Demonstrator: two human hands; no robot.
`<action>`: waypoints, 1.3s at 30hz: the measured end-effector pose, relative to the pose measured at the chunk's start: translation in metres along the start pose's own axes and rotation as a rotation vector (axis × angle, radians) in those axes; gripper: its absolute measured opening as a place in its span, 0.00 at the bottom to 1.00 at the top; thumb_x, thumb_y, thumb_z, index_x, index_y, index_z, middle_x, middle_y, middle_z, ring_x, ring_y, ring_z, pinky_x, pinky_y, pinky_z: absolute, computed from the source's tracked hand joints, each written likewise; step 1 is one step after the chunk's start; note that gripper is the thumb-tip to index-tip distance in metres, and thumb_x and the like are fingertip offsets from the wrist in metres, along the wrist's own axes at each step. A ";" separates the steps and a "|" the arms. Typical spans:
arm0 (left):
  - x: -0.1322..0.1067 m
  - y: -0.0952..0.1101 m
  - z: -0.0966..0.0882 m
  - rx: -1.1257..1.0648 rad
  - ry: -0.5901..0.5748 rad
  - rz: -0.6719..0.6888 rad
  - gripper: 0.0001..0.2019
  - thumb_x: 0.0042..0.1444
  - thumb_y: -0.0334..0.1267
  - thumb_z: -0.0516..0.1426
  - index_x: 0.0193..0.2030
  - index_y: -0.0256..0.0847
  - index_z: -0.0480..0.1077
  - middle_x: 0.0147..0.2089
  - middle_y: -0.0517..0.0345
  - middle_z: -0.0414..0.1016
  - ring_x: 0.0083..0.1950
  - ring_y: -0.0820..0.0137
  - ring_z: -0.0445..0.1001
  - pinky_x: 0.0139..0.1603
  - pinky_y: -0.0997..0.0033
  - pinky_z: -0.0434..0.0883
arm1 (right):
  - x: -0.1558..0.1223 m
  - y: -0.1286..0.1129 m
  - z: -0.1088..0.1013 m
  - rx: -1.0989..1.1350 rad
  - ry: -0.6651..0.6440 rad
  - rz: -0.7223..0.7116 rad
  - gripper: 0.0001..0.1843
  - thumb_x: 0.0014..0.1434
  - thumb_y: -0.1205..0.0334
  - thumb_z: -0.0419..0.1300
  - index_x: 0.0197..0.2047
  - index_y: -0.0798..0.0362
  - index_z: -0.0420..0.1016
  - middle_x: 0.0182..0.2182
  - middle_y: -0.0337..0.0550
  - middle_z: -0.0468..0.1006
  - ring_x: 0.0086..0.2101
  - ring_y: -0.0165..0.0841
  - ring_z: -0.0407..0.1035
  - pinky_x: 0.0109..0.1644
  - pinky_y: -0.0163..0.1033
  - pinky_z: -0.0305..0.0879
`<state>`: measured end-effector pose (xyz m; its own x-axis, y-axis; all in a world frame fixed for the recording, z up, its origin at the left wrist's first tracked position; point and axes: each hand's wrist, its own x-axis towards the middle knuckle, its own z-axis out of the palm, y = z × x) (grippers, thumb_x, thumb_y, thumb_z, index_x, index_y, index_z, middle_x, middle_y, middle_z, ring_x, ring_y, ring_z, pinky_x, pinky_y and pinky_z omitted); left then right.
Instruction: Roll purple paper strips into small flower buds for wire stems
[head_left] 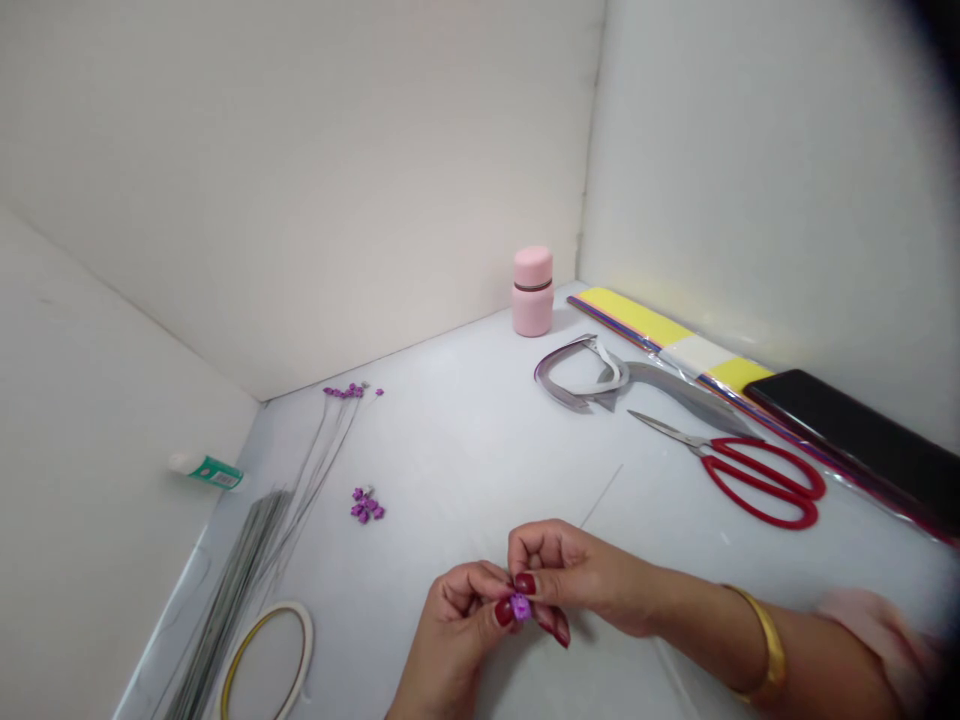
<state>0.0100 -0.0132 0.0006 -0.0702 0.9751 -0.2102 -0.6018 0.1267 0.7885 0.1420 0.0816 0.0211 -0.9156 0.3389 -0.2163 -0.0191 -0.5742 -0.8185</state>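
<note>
A small purple paper flower [521,606] is pinched between my two hands at the lower middle of the head view. My left hand [466,622] is closed, with its thumb against the flower's left side. From the right, my right hand [574,572] is closed too, its thumb and fingertips at the flower's upper edge. A thin wire [602,495] sticks out beyond my right hand; its near end is hidden behind the fingers. To the left lies a little heap of purple flowers [367,506]. Farther back are several wire stems topped with purple flowers [345,392].
Left are a bundle of grey wires [225,610], a roll of tape [306,650] and a green-and-white tube [217,472]. Red-handled scissors [765,480], grey paper strips [562,390], a black phone [855,430] and packed coloured paper [637,315] lie right. A pink flask [532,305] stands near the corner.
</note>
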 end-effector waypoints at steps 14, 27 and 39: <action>-0.003 0.017 0.025 0.188 0.258 0.150 0.05 0.41 0.31 0.65 0.27 0.38 0.75 0.26 0.60 0.77 0.28 0.76 0.74 0.31 0.83 0.69 | -0.001 0.001 0.006 -0.199 0.159 -0.164 0.18 0.54 0.48 0.58 0.28 0.57 0.62 0.19 0.34 0.65 0.19 0.23 0.59 0.24 0.30 0.56; -0.001 0.007 0.016 0.232 0.265 0.120 0.08 0.43 0.34 0.64 0.32 0.36 0.74 0.28 0.55 0.78 0.30 0.71 0.74 0.34 0.75 0.70 | -0.004 0.003 0.006 -0.476 0.213 -0.278 0.11 0.60 0.58 0.52 0.30 0.57 0.63 0.22 0.37 0.65 0.23 0.26 0.59 0.28 0.32 0.56; 0.000 0.009 0.018 0.285 0.336 0.103 0.07 0.43 0.36 0.64 0.28 0.35 0.74 0.23 0.59 0.75 0.27 0.74 0.71 0.30 0.78 0.67 | -0.001 0.005 0.004 -0.421 0.199 -0.250 0.14 0.61 0.53 0.50 0.31 0.57 0.63 0.22 0.37 0.66 0.22 0.25 0.60 0.27 0.32 0.57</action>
<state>0.0188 -0.0089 0.0178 -0.4008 0.8783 -0.2607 -0.3386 0.1225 0.9329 0.1412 0.0756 0.0188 -0.8091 0.5856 -0.0500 -0.0270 -0.1219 -0.9922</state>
